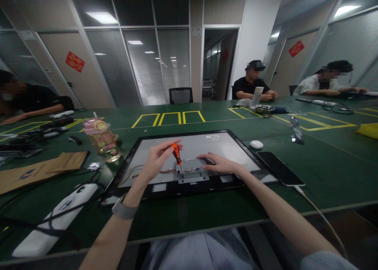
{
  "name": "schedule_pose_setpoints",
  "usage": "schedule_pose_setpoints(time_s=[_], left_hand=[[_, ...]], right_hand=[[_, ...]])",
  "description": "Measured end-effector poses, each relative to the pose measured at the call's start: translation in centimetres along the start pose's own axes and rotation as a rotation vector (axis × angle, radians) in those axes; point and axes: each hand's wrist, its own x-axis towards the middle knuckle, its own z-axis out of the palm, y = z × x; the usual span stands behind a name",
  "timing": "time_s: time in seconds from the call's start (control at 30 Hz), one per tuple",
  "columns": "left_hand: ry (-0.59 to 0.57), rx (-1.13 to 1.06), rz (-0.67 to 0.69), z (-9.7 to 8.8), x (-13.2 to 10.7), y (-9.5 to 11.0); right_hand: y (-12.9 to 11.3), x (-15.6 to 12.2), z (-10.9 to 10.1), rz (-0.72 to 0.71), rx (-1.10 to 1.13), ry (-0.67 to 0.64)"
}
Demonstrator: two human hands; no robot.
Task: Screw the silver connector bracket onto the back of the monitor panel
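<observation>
An orange-and-black screwdriver (pixel 176 153) stands nearly upright in my left hand (pixel 159 156), whose fingers close around its handle. Its tip reaches down to a small metal bracket (pixel 193 176) with connector ports along its edge. This bracket sits at the near side of a flat display panel (pixel 147 148), which lies grey back up in a black frame. My right hand (pixel 220 162) rests with fingers stretched out at the right end of the bracket, holding nothing that I can see. Thin wires (pixel 132 171) run leftward from the bracket over the panel.
At left are a drink bottle (pixel 104 142), a brown paper bag (pixel 38 171), and a white power bank (pixel 59 219) with black cables. A phone (pixel 280 167) on a cable and a white earbud case (pixel 256 144) lie right. Several people sit across the green table (pixel 333 159).
</observation>
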Motion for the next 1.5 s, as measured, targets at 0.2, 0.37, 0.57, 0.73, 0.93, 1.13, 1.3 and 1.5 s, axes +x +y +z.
schedule_pose_setpoints(time_s=[0.2, 0.37, 0.57, 0.73, 0.93, 1.13, 1.3, 1.5], left_hand=[[0.135, 0.146, 0.1, 0.4, 0.0, -0.4], [0.053, 0.084, 0.097, 0.3, -0.1, 0.2], [0.095, 0.083, 0.058, 0.6, -0.1, -0.1], [0.185, 0.347, 0.17, 0.9, -0.1, 0.4], [0.167, 0.331, 0.184, 1.3, -0.3, 0.3], [0.151, 0.301, 0.167, 1.1, -0.2, 0.3], [0.003, 0.08, 0.041, 0.6, -0.2, 0.1], [0.144, 0.344, 0.164, 0.8, -0.2, 0.1]], right_hand=[[0.5, 0.1, 0.2, -0.002, 0.003, -0.003], [0.7, 0.2, 0.3, 0.0, -0.007, -0.006], [0.6, 0.1, 0.2, 0.01, 0.004, -0.007], [0.1, 0.0, 0.1, 0.025, 0.008, -0.006], [0.4, 0.1, 0.2, 0.033, 0.0, -0.011], [0.4, 0.1, 0.2, 0.009, 0.007, -0.007], [0.0, 0.1, 0.1, 0.012, -0.001, -0.003], [-0.4, 0.0, 0.0, 0.039, 0.003, -0.012]])
